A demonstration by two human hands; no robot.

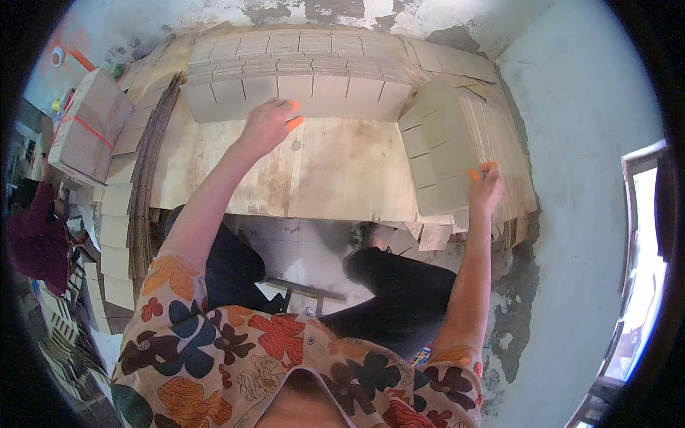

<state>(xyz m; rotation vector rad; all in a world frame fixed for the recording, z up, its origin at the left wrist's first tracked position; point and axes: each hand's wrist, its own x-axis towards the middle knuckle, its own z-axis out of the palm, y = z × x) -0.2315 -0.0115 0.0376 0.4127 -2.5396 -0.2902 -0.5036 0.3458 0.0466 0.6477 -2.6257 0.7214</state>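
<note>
Over the front edge of the far stack of slotted cardboard strips (292, 87), my left hand (270, 127) is open. Its thumb and forefinger wear orange finger covers and stand apart, with nothing visible between them. At the right, my right hand (486, 189) grips the edge of a slotted cardboard strip (442, 167) on a second, leaning stack. Orange covers sit on that thumb and forefinger too, the thumb against the strip's face. Between the two stacks lies the pale wooden tabletop (342, 164).
Another row of cardboard strips (146, 178) runs along the table's left side, beside a carton tied with red strap (85, 125). A wall with peeling paint (571, 143) rises at the right. A person in dark red (39, 232) is at the far left.
</note>
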